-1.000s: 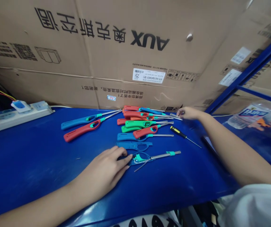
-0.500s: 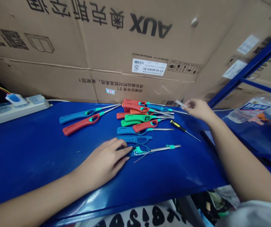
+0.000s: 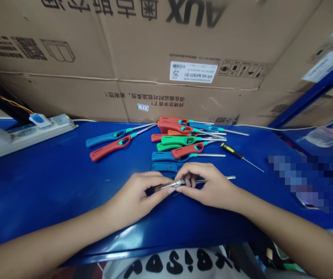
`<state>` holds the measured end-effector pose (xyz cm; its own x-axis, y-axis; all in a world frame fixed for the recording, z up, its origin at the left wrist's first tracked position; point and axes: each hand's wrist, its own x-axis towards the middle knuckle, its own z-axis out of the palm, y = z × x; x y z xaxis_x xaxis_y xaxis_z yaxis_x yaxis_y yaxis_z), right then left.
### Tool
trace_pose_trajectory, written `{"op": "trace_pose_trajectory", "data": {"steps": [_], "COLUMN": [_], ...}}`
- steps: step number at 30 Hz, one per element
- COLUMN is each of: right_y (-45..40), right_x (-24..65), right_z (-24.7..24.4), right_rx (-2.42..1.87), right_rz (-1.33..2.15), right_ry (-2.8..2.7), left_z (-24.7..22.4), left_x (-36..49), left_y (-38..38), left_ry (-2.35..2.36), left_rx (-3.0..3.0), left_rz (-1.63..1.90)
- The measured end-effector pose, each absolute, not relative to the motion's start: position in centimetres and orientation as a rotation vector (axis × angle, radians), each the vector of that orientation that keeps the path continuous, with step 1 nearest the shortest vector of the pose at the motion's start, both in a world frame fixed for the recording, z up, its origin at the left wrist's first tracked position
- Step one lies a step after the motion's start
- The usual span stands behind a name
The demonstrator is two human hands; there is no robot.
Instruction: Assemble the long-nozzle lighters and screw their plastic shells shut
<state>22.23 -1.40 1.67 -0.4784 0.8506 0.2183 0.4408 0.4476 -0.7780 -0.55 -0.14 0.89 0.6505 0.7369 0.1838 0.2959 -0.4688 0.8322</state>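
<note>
Both hands meet over the blue table. My left hand [image 3: 145,192] pinches one end of a small clear part with a metal tip [image 3: 169,185], and my right hand [image 3: 205,184] has its fingers on the metal end. Beneath them lies an opened lighter, mostly hidden, its metal tube [image 3: 230,177] showing to the right. Just behind the hands is a blue casing half [image 3: 164,166]. Farther back lie several red, green, orange and blue lighters, among them a green one [image 3: 179,140].
A black and yellow screwdriver [image 3: 232,150] lies right of the lighters. At the left is a white power strip [image 3: 28,133]. A large cardboard box [image 3: 143,50] stands behind, and a blurred-out flat object [image 3: 302,184] lies at the right.
My right hand has come from the back right to the middle with the clear part. My left hand has left the opened lighter's handle and now grips that part too. The view has shifted slightly.
</note>
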Motion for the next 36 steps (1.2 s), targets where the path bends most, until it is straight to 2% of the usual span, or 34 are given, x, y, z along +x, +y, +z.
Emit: {"op": "trace_pose_trajectory", "data": {"steps": [10,14,19,26,29,36], "right_y": [-0.7,-0.7,-0.8,-1.5,-1.6,-0.4], "right_x": [23.3,23.3,23.5,23.8,23.7,23.5], "right_z": [0.9,0.4,0.3,0.1,-0.1,-0.8], "right_rx": [-0.867,-0.825,-0.986,-0.952,-0.981,-1.119], "right_rz": [0.971,0.798,0.582,0.491,0.637,1.201], "right_ry": [-2.035,-2.064,-2.052,-2.679,-2.611,-1.936], "left_z": [0.8,0.5,0.4,0.6,0.4,-0.7], "left_x": [-0.4,-0.2,-0.2,-0.1,-0.1,-0.4], "left_y": [0.1,0.2,0.4,0.5,0.7,0.9], "left_ry": [0.785,0.803,0.845,0.847,0.870,0.913], "left_rx": [1.687,1.531,1.344,1.303,1.301,1.308], "left_rz": [0.624,0.618,0.719,0.712,0.717,0.728]}}
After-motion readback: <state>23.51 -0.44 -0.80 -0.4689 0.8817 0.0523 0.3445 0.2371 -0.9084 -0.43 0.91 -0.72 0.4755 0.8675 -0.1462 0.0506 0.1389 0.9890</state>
